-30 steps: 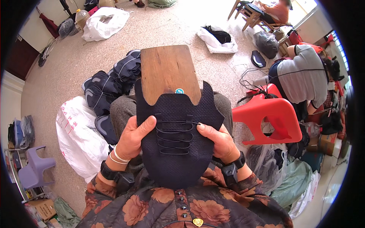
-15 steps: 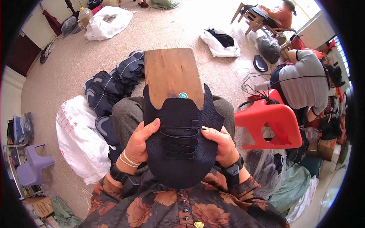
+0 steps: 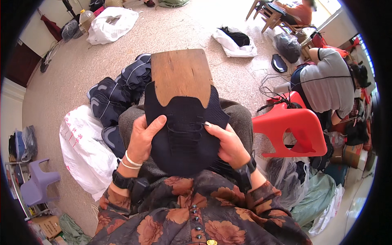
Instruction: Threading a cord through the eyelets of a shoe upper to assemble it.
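A black knit shoe upper (image 3: 183, 153) is spread out in front of me above my lap, its heel flaps pointing away and its rounded toe toward me. My left hand (image 3: 141, 141) grips its left edge, thumb on top. On the opposite edge my right hand (image 3: 228, 145) is closed, with its thumb beside the end of a thin black lace (image 3: 184, 131). That lace crosses the middle opening from side to side; its lower rows are dark and hard to make out. Beyond the upper lies a wooden board (image 3: 179, 73), partly covered by the heel flaps.
Tied bundles of dark uppers (image 3: 108, 102) lie to the left beside a white sack (image 3: 87, 151). At the right are a red plastic stool (image 3: 296, 130), plastic bags (image 3: 281, 183) and a bent-over person in grey (image 3: 326, 83). A purple stool (image 3: 38, 183) stands far left.
Both hands and the upper have moved slightly up and to the left in the picture. The upper now covers the round sticker on the board. My grip stays on both edges.
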The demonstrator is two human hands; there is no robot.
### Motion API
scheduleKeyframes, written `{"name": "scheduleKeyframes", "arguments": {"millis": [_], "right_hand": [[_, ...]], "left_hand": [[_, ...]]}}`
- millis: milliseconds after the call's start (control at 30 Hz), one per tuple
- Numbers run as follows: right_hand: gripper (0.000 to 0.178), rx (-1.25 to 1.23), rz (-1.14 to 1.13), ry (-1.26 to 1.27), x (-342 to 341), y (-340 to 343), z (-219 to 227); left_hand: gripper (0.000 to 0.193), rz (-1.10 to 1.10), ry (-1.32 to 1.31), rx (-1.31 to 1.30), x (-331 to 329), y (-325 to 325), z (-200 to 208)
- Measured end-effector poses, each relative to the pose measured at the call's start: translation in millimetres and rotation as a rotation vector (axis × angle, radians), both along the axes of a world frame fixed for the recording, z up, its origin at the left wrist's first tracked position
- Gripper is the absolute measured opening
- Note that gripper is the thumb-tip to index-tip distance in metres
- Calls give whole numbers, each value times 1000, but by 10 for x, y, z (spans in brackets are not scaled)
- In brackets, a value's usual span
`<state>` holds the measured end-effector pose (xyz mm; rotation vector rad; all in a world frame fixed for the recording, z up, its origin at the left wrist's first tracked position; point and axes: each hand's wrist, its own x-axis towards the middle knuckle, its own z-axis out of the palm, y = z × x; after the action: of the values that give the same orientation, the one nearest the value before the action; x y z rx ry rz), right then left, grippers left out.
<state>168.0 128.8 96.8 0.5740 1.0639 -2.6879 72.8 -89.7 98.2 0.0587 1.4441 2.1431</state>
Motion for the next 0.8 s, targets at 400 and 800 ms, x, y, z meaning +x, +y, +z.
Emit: {"name": "scheduleKeyframes", "arguments": {"millis": [400, 800], "right_hand": [[31, 90, -18, -65, -504, 222, -946], [27, 97, -37, -150, -524, 248, -1067]], "left_hand": [[9, -134, 754, -559, -480, 604, -696], [10, -358, 825, -599, -714, 573, -978]]}}
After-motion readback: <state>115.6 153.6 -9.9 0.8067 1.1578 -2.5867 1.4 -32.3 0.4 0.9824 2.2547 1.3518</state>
